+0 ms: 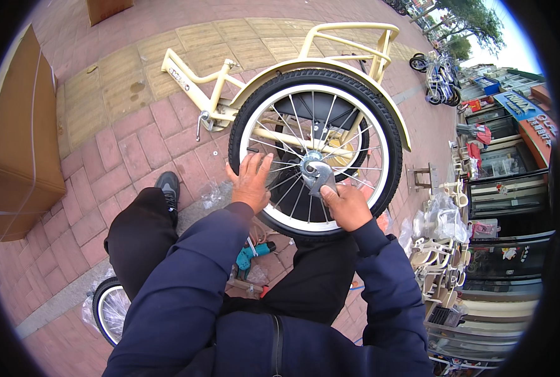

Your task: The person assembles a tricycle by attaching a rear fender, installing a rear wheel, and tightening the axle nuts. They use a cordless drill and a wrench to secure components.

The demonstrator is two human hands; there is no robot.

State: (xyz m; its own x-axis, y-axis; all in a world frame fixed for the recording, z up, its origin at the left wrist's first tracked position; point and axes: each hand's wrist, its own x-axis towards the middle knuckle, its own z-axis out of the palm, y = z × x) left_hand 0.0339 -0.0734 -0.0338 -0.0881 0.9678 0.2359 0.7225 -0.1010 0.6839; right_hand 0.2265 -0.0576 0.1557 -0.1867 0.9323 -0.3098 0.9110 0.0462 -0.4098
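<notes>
A child-size bicycle wheel with a black tire, white rim and spokes is mounted on a cream frame lying ahead of me. My left hand rests on the wheel's near-left side, its fingers stretched and apart over the tire and rim. With thumb and fingers, my right hand grips a grey metal piece whose curved end lies at the wheel hub. Its exact kind does not show clearly. A cream mudguard curves over the wheel's far side.
A large cardboard box stands at left. A teal power drill lies between my legs, and a small wheel sits at lower left. Cream parts and plastic wrap are piled at right. Several bicycles stand farther off.
</notes>
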